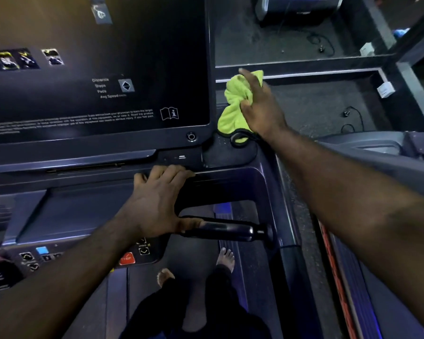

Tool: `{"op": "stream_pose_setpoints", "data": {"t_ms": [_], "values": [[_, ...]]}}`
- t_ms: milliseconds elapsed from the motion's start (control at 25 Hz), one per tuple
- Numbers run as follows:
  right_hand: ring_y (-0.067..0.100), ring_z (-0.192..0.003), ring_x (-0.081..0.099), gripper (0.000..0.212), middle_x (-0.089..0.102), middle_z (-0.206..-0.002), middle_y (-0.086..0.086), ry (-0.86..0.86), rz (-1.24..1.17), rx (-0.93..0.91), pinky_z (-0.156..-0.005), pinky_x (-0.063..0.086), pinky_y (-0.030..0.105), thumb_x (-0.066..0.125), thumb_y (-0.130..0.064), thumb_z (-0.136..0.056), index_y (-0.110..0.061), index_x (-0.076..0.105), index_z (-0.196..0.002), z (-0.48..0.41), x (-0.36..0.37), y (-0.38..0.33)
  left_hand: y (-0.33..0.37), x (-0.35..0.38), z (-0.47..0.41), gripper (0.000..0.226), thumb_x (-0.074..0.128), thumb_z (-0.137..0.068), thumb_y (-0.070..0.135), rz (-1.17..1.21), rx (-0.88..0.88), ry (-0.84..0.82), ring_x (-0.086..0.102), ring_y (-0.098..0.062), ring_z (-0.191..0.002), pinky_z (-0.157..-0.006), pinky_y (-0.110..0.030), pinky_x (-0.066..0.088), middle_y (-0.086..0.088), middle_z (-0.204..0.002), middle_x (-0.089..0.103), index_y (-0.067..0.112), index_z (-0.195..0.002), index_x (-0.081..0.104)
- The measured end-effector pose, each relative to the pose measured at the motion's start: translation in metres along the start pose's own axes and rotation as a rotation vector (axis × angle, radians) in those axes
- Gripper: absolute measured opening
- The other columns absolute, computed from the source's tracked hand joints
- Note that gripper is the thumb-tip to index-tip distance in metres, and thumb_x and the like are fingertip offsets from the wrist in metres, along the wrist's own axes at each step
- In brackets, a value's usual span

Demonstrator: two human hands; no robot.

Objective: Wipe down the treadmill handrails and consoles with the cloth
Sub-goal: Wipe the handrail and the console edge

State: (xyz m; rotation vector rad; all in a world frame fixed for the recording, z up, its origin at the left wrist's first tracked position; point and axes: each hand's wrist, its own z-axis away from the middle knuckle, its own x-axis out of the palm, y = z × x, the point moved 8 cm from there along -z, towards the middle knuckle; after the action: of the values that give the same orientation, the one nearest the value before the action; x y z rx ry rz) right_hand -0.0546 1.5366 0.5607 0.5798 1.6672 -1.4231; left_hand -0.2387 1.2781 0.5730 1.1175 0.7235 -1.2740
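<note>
Two bare arms reach forward over a treadmill. The right hand (260,106) is raised at the right edge of the large black glossy console screen (96,69). Its fingers curl into a bunched lime-green cloth with dark edging (234,104), gripping it, with one finger stretched upward. The cloth's lower end hangs down to the rounded dark corner of the console, just beside the screen's frame.

The left hand (154,201) lies palm down below the screen. Its four fingers are straight and slightly spread, with their tips on the console's lower ledge. The thumb stretches sideways and touches the short black cylindrical grip bar (230,231). The dark grey side handrail (280,199) runs down the right side, between the two arms.

One cloth, one screen and one grip bar are in view. One red stop button (127,258) and one small blue key (42,250) sit on the lower control panel. Two bare feet (227,258) stand on the dark belt below. Two white boxes (386,90) and two black cables lie on the floor beyond.

The screen's lettering is mostly too blurred to read. The console's left part is cut off by the frame edge. The right hand hides part of the cloth, and the left forearm covers part of the control panel.
</note>
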Motion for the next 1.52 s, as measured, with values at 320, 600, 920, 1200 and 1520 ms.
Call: {"op": "stream_pose_setpoints", "data": {"t_ms": [320,600,920,1200,1520], "values": [[0.037,-0.13,0.054,0.053,0.027,-0.169,0.008,0.074,0.23,0.102,-0.104,0.052,0.052,0.055,-0.018,-0.094,-0.051,0.067,-0.133,0.161,-0.025,0.02,-0.001,-0.001,0.001,0.112,0.054,-0.063,0.1,0.014,0.016,0.029,0.028,-0.015,-0.137,-0.104,-0.054,0.032,0.015,-0.152,0.034,0.039,-0.154,0.027],[0.042,-0.156,0.018,0.035,0.017,-0.169,0.008,-0.026,0.329,0.318,-0.111,0.027,0.077,0.044,-0.06,-0.101,-0.052,0.043,-0.136,0.178,-0.01,0.005,0.003,-0.001,0.003,0.111,0.053,-0.064,0.099,0.014,0.047,0.071,0.031,-0.016,-0.135,-0.106,-0.059,0.035,0.013,-0.148,0.037,0.036,-0.152,0.031],[0.038,-0.104,0.06,0.038,0.05,-0.139,0.01,0.158,0.331,0.041,-0.084,0.057,0.051,0.037,-0.04,-0.094,-0.039,0.05,-0.13,0.068,-0.005,-0.001,-0.003,0.003,-0.002,0.116,0.047,-0.061,0.104,0.012,0.051,0.06,0.03,-0.014,-0.137,-0.099,-0.055,0.035,0.018,-0.151,0.033,0.038,-0.154,0.027],[0.032,-0.111,0.064,0.047,0.059,-0.132,0.006,0.027,0.184,0.033,-0.095,0.053,0.044,0.027,-0.055,-0.098,-0.049,0.057,-0.133,0.001,0.0,0.008,-0.004,0.004,-0.003,0.118,0.041,-0.059,0.107,0.001,0.018,0.017,0.032,-0.015,-0.134,-0.097,-0.054,0.035,0.019,-0.148,0.035,0.039,-0.154,0.031],[0.038,-0.121,0.059,0.045,0.042,-0.152,0.01,0.085,0.262,0.092,-0.092,0.057,0.054,0.034,-0.051,-0.11,-0.06,0.028,-0.154,0.215,-0.013,0.01,0.003,0.003,-0.002,0.113,0.049,-0.062,0.102,-0.009,0.021,0.043,0.029,-0.017,-0.134,-0.102,-0.06,0.035,0.013,-0.148,0.035,0.036,-0.151,0.029]]}}
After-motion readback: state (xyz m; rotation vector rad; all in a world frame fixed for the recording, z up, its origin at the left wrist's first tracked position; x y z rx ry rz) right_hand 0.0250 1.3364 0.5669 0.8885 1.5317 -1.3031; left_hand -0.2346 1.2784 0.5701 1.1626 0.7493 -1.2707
